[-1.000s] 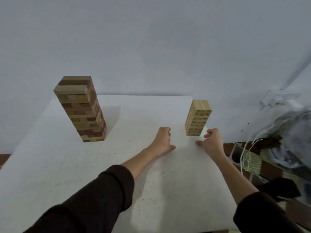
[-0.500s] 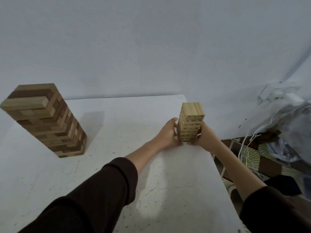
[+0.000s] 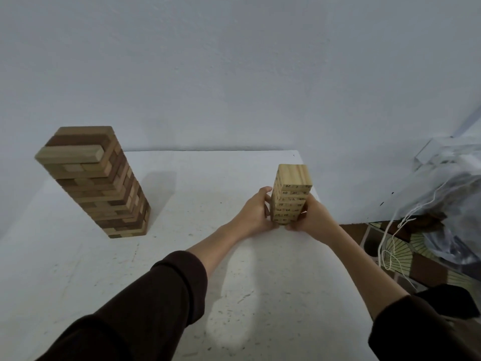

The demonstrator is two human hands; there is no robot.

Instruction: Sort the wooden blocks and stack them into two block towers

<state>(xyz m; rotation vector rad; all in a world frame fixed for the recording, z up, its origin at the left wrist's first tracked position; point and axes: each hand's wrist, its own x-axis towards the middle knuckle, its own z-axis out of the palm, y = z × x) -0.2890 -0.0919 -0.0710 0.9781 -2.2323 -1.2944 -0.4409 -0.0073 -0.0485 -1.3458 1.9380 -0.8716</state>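
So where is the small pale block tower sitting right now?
In the head view the small pale tower stands right of centre near the white table's right edge, held between the left hand and right hand.

Hands (image 3: 256, 213) grip small tower (image 3: 290, 195).

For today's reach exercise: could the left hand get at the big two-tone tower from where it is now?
Probably yes. The left hand grips the small numbered tower, but bare table lies between it and the two-tone tower; it would have to let go first.
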